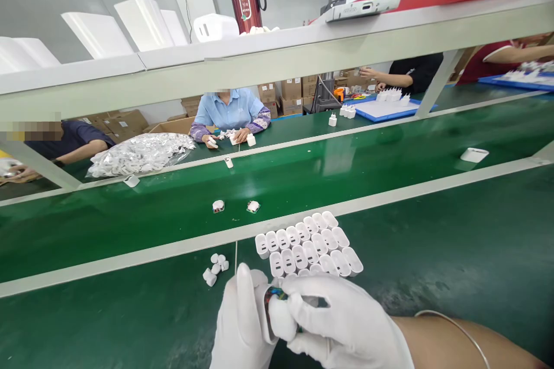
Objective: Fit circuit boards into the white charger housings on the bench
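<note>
Both my hands wear white gloves at the bottom middle. My left hand [242, 328] grips a white charger shell [269, 314] with a dark, colourful part showing inside it. My right hand [341, 323] closes on the same shell from the right, thumb pressed on its white front. Just beyond my hands lie several white charger shells [307, 245] in two tidy rows, open slots facing up. A small heap of white caps [215, 268] lies to the left of the rows.
A green conveyor belt [389, 173] runs across with two small parts [219, 206] and a white shell [474, 154] on it. Across it sit a person in a blue shirt [229, 112], a bag of white parts [138, 153], other workers and blue trays [385, 109]. A grey shelf rail [277, 57] spans overhead.
</note>
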`<action>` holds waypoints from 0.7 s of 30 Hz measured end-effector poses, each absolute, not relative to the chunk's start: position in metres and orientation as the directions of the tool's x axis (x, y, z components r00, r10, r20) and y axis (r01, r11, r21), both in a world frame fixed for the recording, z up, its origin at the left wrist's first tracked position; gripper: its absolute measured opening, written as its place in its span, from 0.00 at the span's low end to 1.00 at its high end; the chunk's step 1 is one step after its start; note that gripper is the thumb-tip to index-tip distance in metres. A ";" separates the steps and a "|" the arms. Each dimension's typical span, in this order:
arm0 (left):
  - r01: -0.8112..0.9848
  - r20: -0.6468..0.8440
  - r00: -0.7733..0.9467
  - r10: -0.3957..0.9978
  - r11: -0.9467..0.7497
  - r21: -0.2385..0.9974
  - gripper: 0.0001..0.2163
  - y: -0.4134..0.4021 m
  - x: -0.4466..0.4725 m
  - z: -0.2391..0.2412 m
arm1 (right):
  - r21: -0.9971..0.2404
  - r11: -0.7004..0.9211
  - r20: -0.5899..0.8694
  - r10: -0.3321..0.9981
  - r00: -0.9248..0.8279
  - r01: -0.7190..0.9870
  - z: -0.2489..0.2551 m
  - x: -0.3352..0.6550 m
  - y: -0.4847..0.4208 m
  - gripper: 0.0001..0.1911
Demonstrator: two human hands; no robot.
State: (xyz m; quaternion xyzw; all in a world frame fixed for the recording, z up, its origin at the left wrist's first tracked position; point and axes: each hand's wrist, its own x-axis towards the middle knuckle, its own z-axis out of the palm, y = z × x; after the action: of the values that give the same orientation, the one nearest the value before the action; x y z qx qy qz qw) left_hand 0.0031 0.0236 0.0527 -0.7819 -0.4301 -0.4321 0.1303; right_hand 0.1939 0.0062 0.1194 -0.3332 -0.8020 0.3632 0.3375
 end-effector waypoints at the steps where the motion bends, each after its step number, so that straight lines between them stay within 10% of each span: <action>1: 0.782 0.774 0.234 0.589 -0.587 0.209 0.28 0.023 0.003 0.049 | -0.793 0.518 0.283 0.779 -0.559 0.321 0.119 0.194 0.006 0.07; 9: 0.781 0.765 0.273 0.584 -0.599 0.178 0.25 0.024 0.001 0.055 | -0.745 0.410 0.199 0.889 -0.412 0.526 0.114 0.180 0.001 0.02; 12: 0.759 0.749 0.315 0.582 -0.629 0.170 0.24 0.027 0.002 0.063 | -0.731 0.339 0.175 0.932 -0.317 0.593 0.112 0.176 -0.001 0.14; 21: 0.718 0.665 0.342 0.664 -0.641 0.270 0.13 0.031 0.003 0.069 | -0.458 0.672 0.498 0.737 -0.458 0.582 0.101 0.177 0.006 0.17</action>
State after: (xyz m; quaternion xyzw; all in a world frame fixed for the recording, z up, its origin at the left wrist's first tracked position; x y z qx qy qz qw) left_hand 0.0029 0.0311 0.0687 -0.8185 -0.4222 -0.3881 0.0352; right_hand 0.1771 0.0063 0.1005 -0.3895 -0.8465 0.1117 0.3453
